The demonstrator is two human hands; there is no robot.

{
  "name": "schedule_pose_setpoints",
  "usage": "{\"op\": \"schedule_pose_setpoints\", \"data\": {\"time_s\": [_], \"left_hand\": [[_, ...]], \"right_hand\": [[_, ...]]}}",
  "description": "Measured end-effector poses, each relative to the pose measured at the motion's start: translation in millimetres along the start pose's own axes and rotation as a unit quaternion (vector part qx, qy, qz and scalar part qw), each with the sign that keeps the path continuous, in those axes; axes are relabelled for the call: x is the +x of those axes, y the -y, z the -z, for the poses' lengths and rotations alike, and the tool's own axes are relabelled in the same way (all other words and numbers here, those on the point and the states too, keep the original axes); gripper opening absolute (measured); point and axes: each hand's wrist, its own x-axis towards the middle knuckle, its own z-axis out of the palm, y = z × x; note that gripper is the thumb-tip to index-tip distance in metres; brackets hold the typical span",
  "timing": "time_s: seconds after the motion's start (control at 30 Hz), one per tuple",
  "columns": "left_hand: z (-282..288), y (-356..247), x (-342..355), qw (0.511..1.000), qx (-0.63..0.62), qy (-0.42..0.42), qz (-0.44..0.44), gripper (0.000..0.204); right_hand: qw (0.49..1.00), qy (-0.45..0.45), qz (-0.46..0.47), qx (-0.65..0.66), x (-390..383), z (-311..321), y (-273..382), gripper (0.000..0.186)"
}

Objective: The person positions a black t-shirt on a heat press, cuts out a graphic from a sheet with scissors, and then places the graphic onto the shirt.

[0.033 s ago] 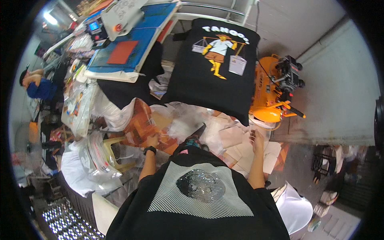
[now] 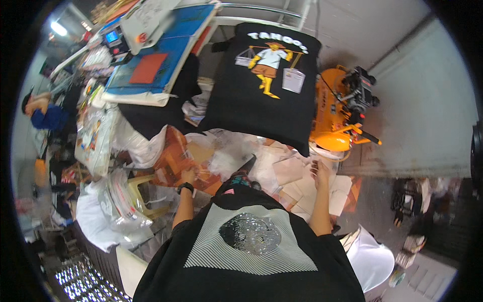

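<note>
While L hand point(image 2: 188, 175) grips sheet point(image 2: 173, 151), R hand point(image 2: 320, 172) apart.

Left hand point(image 2: 188, 175): forearm stretched forward from lower edge, black band at wrist, fingers curled downward (grip state unclear at this size). Right hand point(image 2: 320, 171): forearm extended forward, well apart from left, fingers loosely spread, palm down.
</note>
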Motion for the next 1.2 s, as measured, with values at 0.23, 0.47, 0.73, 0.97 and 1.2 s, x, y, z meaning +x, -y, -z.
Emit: {"op": "schedule_pose_setpoints", "data": {"time_s": [0.23,0.47,0.73,0.97,1.2], "left_hand": [[-63.0,-105.8,62.2,0.977,-0.199,-0.004,0.077,0.052],[-91.5,-174.8,65.5,0.966,-0.232,0.065,0.091,0.052],[-74.6,-196.7,46.8,0.945,-0.321,-0.05,-0.037,0.009],[-69.0,-192.2,27.6,0.946,-0.307,-0.089,-0.058,0.012],[-61.1,-196.8,34.4,0.957,-0.268,-0.092,-0.06,0.016]], "right_hand": [[0.994,0.036,-0.058,0.088,-4.1,-40.6,37.8,0.048],[0.988,-0.028,0.059,0.139,-18.9,-39.8,62.7,0.023],[0.985,-0.051,0.071,0.151,-34.8,-25.9,81.0,0.01],[0.991,-0.048,0.092,0.087,-52.7,-7.3,74.4,0.016],[0.986,-0.077,0.128,0.068,-50.1,-8.2,64.3,0.021]]}}
